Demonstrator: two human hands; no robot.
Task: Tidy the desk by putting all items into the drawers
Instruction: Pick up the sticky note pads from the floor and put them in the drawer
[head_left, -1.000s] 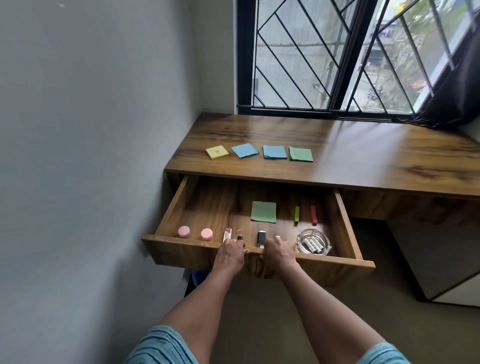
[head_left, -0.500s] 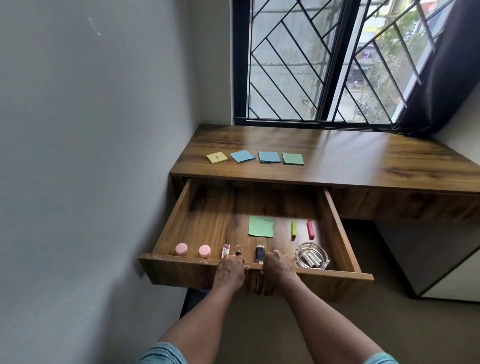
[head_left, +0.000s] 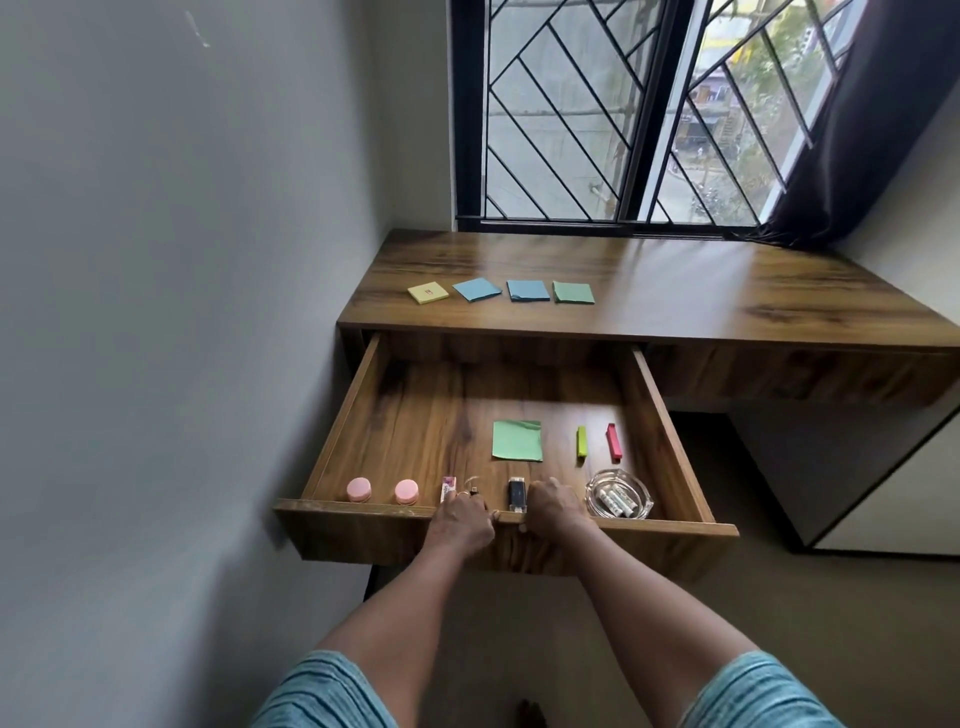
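The wooden drawer (head_left: 358, 535) stands pulled far out under the desk (head_left: 675, 306). My left hand (head_left: 462, 522) and my right hand (head_left: 553, 506) both grip its front edge near the middle, fingers curled over the rim. Inside lie a green sticky pad (head_left: 517, 440), a green marker (head_left: 581, 442), a red marker (head_left: 614, 442), a glass ashtray (head_left: 618, 500) with small rolls, a black USB stick (head_left: 516, 494), two pink round cases (head_left: 359, 490) and a small pink-white item (head_left: 448, 488). On the desk lie a yellow pad (head_left: 428, 293), two blue pads (head_left: 476, 289) and a green pad (head_left: 573, 292).
A grey wall (head_left: 182, 312) runs close along the drawer's left side. Behind the desk is a barred window (head_left: 623, 114) with a dark curtain (head_left: 857, 130) at the right. A white cabinet (head_left: 893, 493) stands at the right, beyond carpeted floor.
The drawer has slid further out toward me, with both hands holding its front edge. My view has tilted up, showing more of the window.
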